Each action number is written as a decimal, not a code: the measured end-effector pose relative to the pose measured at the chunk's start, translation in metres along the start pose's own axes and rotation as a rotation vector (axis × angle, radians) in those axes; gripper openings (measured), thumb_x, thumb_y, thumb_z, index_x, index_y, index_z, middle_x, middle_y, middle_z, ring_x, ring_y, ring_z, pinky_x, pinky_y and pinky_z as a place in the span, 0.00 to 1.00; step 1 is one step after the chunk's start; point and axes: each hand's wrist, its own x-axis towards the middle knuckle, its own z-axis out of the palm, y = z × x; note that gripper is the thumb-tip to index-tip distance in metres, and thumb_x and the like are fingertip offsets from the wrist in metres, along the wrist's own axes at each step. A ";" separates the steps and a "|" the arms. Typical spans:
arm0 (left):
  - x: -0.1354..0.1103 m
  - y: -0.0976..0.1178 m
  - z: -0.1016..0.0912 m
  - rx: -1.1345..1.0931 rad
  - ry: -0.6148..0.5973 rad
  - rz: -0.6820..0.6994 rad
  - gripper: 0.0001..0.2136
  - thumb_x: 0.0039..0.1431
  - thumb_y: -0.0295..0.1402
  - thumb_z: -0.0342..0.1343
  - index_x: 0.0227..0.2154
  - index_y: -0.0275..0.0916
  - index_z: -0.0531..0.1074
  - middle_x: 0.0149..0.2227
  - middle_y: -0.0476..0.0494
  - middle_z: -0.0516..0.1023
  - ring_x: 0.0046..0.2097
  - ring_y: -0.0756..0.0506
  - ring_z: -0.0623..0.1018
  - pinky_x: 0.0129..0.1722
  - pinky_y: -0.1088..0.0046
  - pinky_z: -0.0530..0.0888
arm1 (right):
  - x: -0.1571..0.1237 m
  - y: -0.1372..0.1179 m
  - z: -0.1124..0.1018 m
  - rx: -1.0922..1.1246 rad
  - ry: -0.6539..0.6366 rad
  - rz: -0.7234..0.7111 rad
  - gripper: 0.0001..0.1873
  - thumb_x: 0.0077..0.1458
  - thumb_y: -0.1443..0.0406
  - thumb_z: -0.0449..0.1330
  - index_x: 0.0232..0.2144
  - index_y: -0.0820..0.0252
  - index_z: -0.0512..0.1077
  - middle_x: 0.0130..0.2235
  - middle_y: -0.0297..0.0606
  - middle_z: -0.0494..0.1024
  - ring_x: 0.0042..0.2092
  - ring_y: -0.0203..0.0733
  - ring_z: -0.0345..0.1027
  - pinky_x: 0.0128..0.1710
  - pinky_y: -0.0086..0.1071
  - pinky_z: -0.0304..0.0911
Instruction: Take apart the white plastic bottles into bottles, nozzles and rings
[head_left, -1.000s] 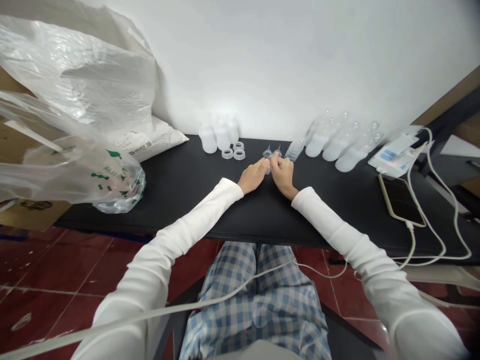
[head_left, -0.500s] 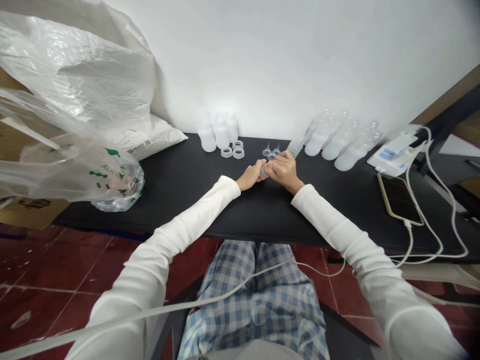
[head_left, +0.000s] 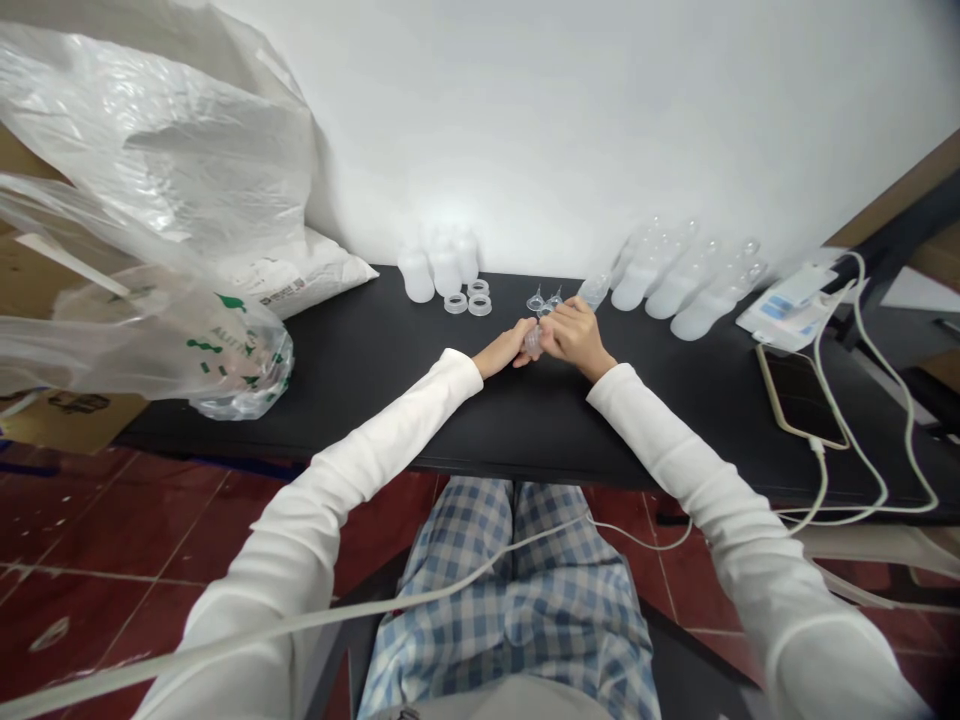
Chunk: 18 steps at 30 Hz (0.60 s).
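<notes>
Over the last second the left hand (head_left: pixel 506 347) stayed in much the same place, its fingers closed around a small clear piece (head_left: pixel 532 342), while the right hand (head_left: pixel 576 335) turned and its wrist shifted farther right. Its fingers were curled, the thumb side pinching the right of that same piece, though the fingertips were partly hidden. The piece sat between both hands, toward the far middle of the black table (head_left: pixel 360 390); whether it touched the tabletop could not be told. With both hands on it, handling of this one piece was, as I judged it, unfinished.

At the far left stood a large whitish bag (head_left: pixel 172 150), with a clear bag printed in green (head_left: pixel 232 345) before it and cardboard (head_left: pixel 75 420) below. Farther right, frosted bottles (head_left: pixel 416 275) stood along the wall (head_left: pixel 525 130), with clear rings (head_left: pixel 480 311) just nearer. Clear pieces with thin tips (head_left: pixel 535 303) lay just beyond the hands. A transparent stack (head_left: pixel 595 290) leaned beyond the right hand, followed by bottles with clear domed tops (head_left: pixel 696 315), a white-and-blue packet (head_left: pixel 786 308) and a phone (head_left: pixel 801 395) plugged into a pale cable (head_left: pixel 823 475). Red tiles (head_left: pixel 97 520) covered the floor.
</notes>
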 end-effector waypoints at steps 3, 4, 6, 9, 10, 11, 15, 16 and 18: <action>-0.001 0.002 0.000 0.026 0.049 0.041 0.19 0.68 0.46 0.51 0.26 0.38 0.64 0.19 0.52 0.70 0.23 0.54 0.68 0.28 0.75 0.66 | -0.004 0.005 0.001 -0.020 0.048 0.096 0.29 0.71 0.51 0.34 0.24 0.54 0.60 0.22 0.35 0.64 0.27 0.41 0.57 0.40 0.42 0.56; -0.001 0.002 0.000 0.006 0.083 0.051 0.16 0.66 0.43 0.56 0.28 0.38 0.63 0.22 0.53 0.72 0.24 0.54 0.69 0.29 0.76 0.66 | -0.005 0.006 0.001 -0.012 0.044 0.122 0.29 0.71 0.51 0.33 0.25 0.54 0.61 0.23 0.35 0.65 0.27 0.41 0.57 0.40 0.42 0.56; -0.002 0.002 0.000 -0.045 0.154 0.069 0.14 0.61 0.39 0.63 0.33 0.39 0.63 0.25 0.56 0.72 0.24 0.55 0.70 0.29 0.77 0.67 | -0.007 0.006 0.003 0.024 0.024 0.158 0.29 0.71 0.49 0.32 0.28 0.54 0.61 0.24 0.35 0.67 0.28 0.41 0.58 0.41 0.41 0.55; -0.003 0.002 -0.001 -0.077 0.203 0.093 0.16 0.58 0.35 0.67 0.39 0.40 0.63 0.27 0.58 0.70 0.22 0.56 0.70 0.27 0.78 0.65 | -0.007 0.002 0.004 0.142 -0.003 0.206 0.29 0.71 0.45 0.35 0.30 0.55 0.61 0.26 0.34 0.69 0.28 0.40 0.60 0.41 0.39 0.56; -0.004 0.003 -0.002 -0.080 0.207 0.096 0.16 0.59 0.36 0.66 0.40 0.40 0.63 0.27 0.58 0.70 0.22 0.57 0.70 0.26 0.78 0.65 | -0.007 0.000 0.005 0.199 -0.011 0.219 0.29 0.70 0.44 0.36 0.31 0.55 0.62 0.26 0.33 0.70 0.28 0.40 0.61 0.39 0.38 0.56; -0.005 0.004 -0.002 -0.080 0.200 0.096 0.15 0.61 0.37 0.64 0.40 0.40 0.62 0.27 0.58 0.70 0.22 0.57 0.70 0.25 0.78 0.64 | -0.007 -0.001 0.005 0.257 -0.012 0.230 0.28 0.70 0.43 0.37 0.32 0.55 0.62 0.26 0.33 0.70 0.29 0.39 0.62 0.38 0.37 0.57; -0.006 0.007 -0.003 -0.057 0.127 0.076 0.16 0.68 0.48 0.53 0.36 0.41 0.59 0.21 0.57 0.70 0.20 0.55 0.69 0.24 0.78 0.61 | -0.008 -0.006 0.007 0.360 0.054 0.244 0.28 0.69 0.41 0.39 0.32 0.54 0.62 0.28 0.34 0.69 0.31 0.39 0.63 0.35 0.34 0.59; -0.006 0.007 -0.003 -0.046 0.119 0.070 0.18 0.69 0.51 0.50 0.35 0.41 0.59 0.19 0.57 0.68 0.20 0.54 0.68 0.24 0.78 0.61 | -0.008 -0.007 0.007 0.347 0.072 0.239 0.28 0.69 0.41 0.40 0.31 0.54 0.62 0.28 0.34 0.69 0.31 0.39 0.63 0.35 0.34 0.59; -0.005 0.006 -0.002 -0.022 0.113 0.063 0.21 0.69 0.56 0.45 0.33 0.41 0.59 0.17 0.57 0.65 0.18 0.53 0.66 0.23 0.77 0.61 | -0.008 -0.009 0.009 0.294 0.092 0.215 0.28 0.69 0.42 0.39 0.28 0.54 0.61 0.27 0.34 0.68 0.31 0.39 0.62 0.34 0.34 0.59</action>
